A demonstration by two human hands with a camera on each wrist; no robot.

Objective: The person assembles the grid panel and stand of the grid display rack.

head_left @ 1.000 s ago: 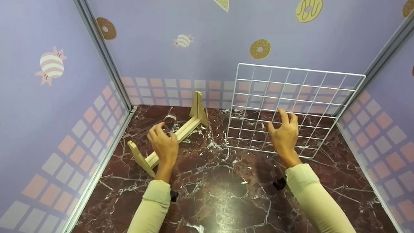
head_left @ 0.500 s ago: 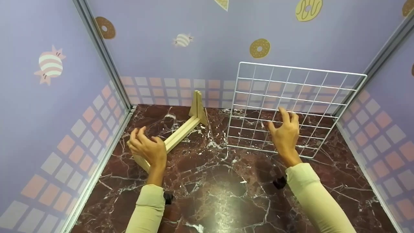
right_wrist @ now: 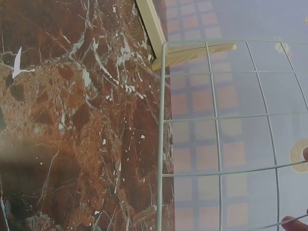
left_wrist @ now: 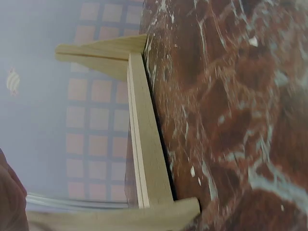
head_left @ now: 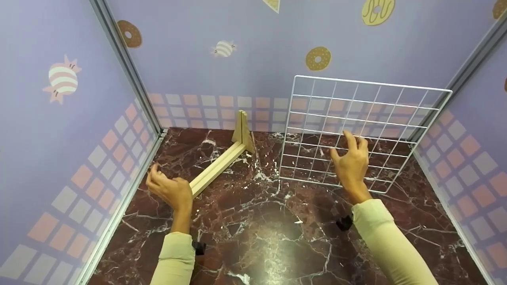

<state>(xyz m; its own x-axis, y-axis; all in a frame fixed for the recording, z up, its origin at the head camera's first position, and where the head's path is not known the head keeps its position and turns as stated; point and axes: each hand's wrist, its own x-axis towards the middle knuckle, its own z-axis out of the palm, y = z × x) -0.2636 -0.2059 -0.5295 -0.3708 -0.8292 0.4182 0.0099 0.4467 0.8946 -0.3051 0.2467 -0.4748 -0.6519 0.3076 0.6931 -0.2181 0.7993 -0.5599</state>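
Observation:
A wooden stand, a long rail with an upright end piece at each end, rests on the marbled floor at left. My left hand grips its near end piece, which is hidden under the hand in the head view. In the left wrist view the hand's edge overlaps the top of that piece. The far end piece stands upright near the back wall. At right, my right hand holds a white wire grid panel by its wires, upright and tilted. In the right wrist view fingertips show at the wires.
Purple walls with printed donuts and candies enclose the dark red marbled floor on three sides. Grey metal strips run along the wall corners. A small white scrap lies on the floor between the arms.
My left hand has moved left and toward me along the stand, from over the rail to its near end piece. The right hand and grid panel have shifted slightly right.

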